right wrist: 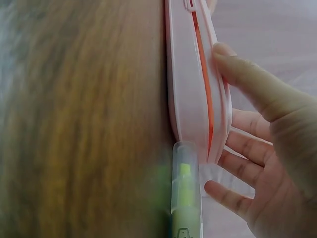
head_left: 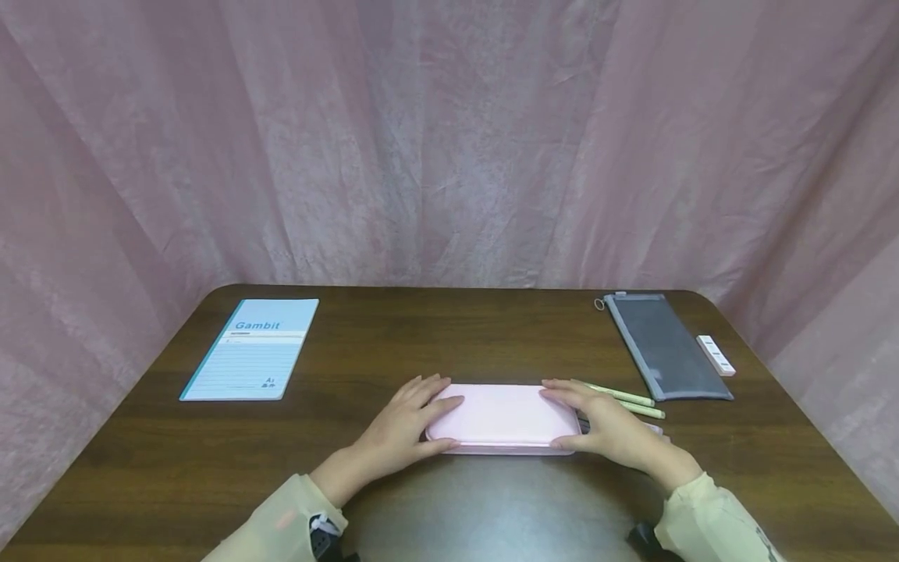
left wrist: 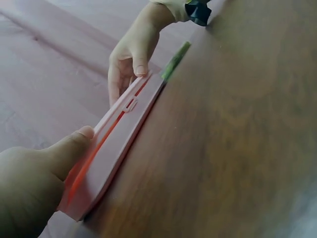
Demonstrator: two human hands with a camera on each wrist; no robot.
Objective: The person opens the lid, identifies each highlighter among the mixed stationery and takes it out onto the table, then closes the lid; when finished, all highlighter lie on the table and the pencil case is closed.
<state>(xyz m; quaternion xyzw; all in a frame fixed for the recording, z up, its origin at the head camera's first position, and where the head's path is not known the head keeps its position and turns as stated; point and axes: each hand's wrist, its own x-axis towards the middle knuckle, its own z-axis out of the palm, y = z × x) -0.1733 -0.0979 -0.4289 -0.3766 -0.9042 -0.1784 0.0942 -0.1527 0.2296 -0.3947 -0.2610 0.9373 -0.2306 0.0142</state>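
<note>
A pink pencil case [head_left: 503, 416] lies on the table in front of me, its lid on top. Along its front side runs an orange-red gap with a small latch or pull, seen in the left wrist view. My left hand [head_left: 396, 425] holds the case's left end, thumb at the front edge of the lid and fingers over the far edge. At the opposite end my right hand [head_left: 607, 421] holds it likewise, thumb [right wrist: 242, 74] on the lid's edge. A highlighter [right wrist: 185, 198] with a clear cap lies close by the case's right end, partly under the right hand in the head view.
Light green pens [head_left: 635, 398] lie just beyond the right hand. Farther right are a grey zip pouch [head_left: 670, 347] with a ring pull and a small white box [head_left: 716, 355]. A light blue notebook [head_left: 249, 351] lies at the left on the brown table [head_left: 449, 336].
</note>
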